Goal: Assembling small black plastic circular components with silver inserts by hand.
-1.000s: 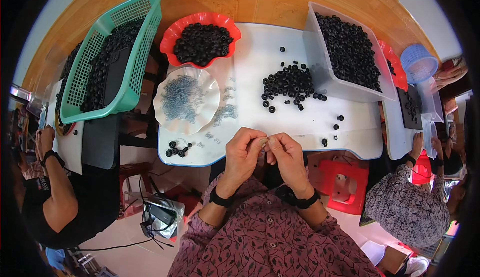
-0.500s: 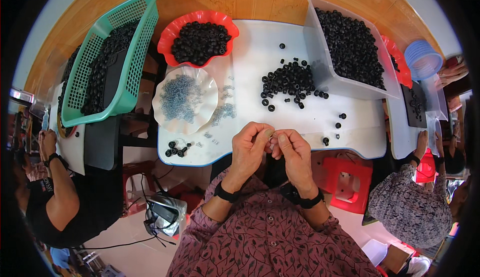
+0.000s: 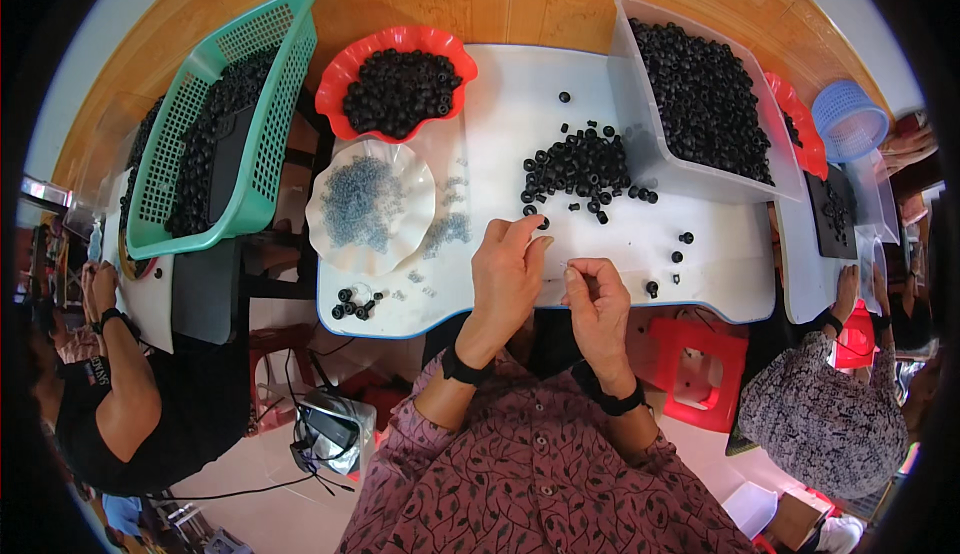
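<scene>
A small, round, glossy black bead (image 3: pixel 542 223) sits on the white, blue-edged table (image 3: pixel 520 104), partly hidden by the fingertips of the bare left hand (image 3: pixel 506 272). That hand's thumb and forefinger stand a little apart beside the bead (whether they touch it, I cannot tell). The bare right hand (image 3: pixel 600 312) has its thumb near its curled fingers; anything pinched there is too small to make out, so I cannot tell how firmly it is closed or on what.

White surface stretches from the loose heap of small black plastic pieces (image 3: pixel 585 162) to the table's curved near edge, over which the right hand hangs. To the right, the translucent plastic bin (image 3: pixel 655 159) bounds the heap; to the left stands the white scalloped plate (image 3: pixel 412 232) of tiny grey-blue pieces (image 3: pixel 360 199), individually indistinct.

The bead lies at the heap's near side; its long axis cannot be read from its round outline. The left forefinger points away from the body, slanting rightward.
</scene>
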Action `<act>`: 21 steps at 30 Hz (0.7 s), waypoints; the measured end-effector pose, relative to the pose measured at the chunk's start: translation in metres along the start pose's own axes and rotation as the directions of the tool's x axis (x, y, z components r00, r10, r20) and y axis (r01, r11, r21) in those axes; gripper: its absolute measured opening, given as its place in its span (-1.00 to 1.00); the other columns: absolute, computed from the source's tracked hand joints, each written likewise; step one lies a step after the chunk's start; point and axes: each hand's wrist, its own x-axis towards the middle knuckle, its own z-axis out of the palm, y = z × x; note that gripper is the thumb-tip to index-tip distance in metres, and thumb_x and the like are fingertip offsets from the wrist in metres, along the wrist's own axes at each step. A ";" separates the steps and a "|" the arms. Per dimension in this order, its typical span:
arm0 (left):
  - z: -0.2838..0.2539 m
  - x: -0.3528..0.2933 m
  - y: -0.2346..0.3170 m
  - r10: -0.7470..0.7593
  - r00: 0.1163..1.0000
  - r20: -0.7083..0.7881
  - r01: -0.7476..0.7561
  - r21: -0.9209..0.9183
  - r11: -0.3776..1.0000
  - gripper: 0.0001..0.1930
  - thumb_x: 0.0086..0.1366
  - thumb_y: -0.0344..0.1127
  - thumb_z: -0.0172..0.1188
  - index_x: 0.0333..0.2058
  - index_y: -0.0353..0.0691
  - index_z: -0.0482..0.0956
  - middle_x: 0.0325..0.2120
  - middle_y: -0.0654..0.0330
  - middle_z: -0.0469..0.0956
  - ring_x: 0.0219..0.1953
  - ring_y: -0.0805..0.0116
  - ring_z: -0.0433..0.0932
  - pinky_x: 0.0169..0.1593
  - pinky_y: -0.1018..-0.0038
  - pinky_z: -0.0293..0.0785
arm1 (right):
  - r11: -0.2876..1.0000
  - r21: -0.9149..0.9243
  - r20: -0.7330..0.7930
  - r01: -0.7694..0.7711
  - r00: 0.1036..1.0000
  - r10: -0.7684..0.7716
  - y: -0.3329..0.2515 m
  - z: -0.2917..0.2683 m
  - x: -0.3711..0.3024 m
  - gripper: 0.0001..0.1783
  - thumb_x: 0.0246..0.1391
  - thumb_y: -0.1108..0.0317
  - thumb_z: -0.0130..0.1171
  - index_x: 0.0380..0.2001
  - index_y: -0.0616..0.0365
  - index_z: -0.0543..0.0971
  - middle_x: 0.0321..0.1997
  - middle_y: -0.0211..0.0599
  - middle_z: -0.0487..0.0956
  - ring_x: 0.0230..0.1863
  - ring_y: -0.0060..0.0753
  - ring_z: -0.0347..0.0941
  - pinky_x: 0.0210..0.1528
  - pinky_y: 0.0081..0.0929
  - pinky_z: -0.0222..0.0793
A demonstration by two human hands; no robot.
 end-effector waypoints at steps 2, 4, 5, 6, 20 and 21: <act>0.005 0.005 0.001 0.002 0.999 0.034 -0.003 0.036 0.999 -0.76 0.16 -0.44 0.25 -0.15 -0.21 0.59 -0.44 0.00 0.46 -0.45 0.04 0.51 -0.39 0.27 0.46 | 1.000 -0.003 -0.025 -0.003 1.000 0.003 0.004 -0.001 0.001 -0.91 0.16 0.50 0.15 -0.28 0.30 0.52 -0.42 -0.34 0.49 -0.50 -0.62 0.38 -0.41 -0.62 0.33; 0.009 0.009 0.001 -0.015 0.994 0.104 -0.006 0.200 0.980 -0.73 0.15 -0.39 0.26 -0.14 -0.19 0.59 -0.40 0.01 0.46 -0.38 0.02 0.52 -0.35 0.21 0.47 | 0.999 -0.038 -0.021 0.030 0.999 -0.031 0.008 -0.001 0.000 -0.91 0.18 0.49 0.13 -0.26 0.29 0.51 -0.45 -0.41 0.49 -0.50 -0.68 0.37 -0.43 -0.67 0.33; 0.011 0.010 0.000 -0.014 0.994 0.104 -0.007 0.201 0.980 -0.73 0.15 -0.39 0.26 -0.14 -0.19 0.59 -0.40 0.01 0.46 -0.38 0.02 0.52 -0.35 0.21 0.47 | 0.995 -0.072 -0.014 0.062 0.998 -0.063 0.010 -0.001 0.000 -0.90 0.21 0.49 0.11 -0.23 0.28 0.50 -0.47 -0.48 0.48 -0.50 -0.73 0.36 -0.44 -0.71 0.33; 0.013 0.010 -0.001 -0.020 0.993 0.113 -0.009 0.252 0.968 -0.74 0.15 -0.39 0.25 -0.15 -0.19 0.59 -0.40 0.01 0.45 -0.36 0.01 0.52 -0.34 0.20 0.48 | 0.996 -0.071 -0.014 0.063 0.998 -0.064 0.011 -0.001 0.001 -0.90 0.21 0.49 0.11 -0.23 0.28 0.50 -0.47 -0.48 0.48 -0.50 -0.73 0.36 -0.44 -0.71 0.33; 0.006 -0.001 -0.005 0.105 0.988 0.114 -0.125 0.182 0.975 -0.82 0.11 -0.47 0.25 -0.28 -0.29 0.51 -0.31 -0.01 0.46 -0.27 -0.02 0.52 -0.28 0.20 0.49 | 0.989 -0.122 -0.037 0.081 0.996 -0.086 0.012 -0.006 -0.002 -0.90 0.12 0.53 0.18 -0.29 0.30 0.50 -0.40 -0.22 0.51 -0.46 -0.48 0.44 -0.39 -0.53 0.38; 0.003 -0.002 -0.004 0.026 0.993 0.115 -0.029 0.026 0.999 -0.81 0.14 -0.50 0.25 -0.24 -0.31 0.51 -0.31 0.01 0.50 -0.32 0.05 0.56 -0.28 0.27 0.53 | 0.989 -0.122 -0.037 0.081 0.996 -0.086 0.011 -0.007 -0.002 -0.90 0.12 0.53 0.18 -0.29 0.30 0.50 -0.40 -0.22 0.51 -0.46 -0.48 0.44 -0.39 -0.53 0.38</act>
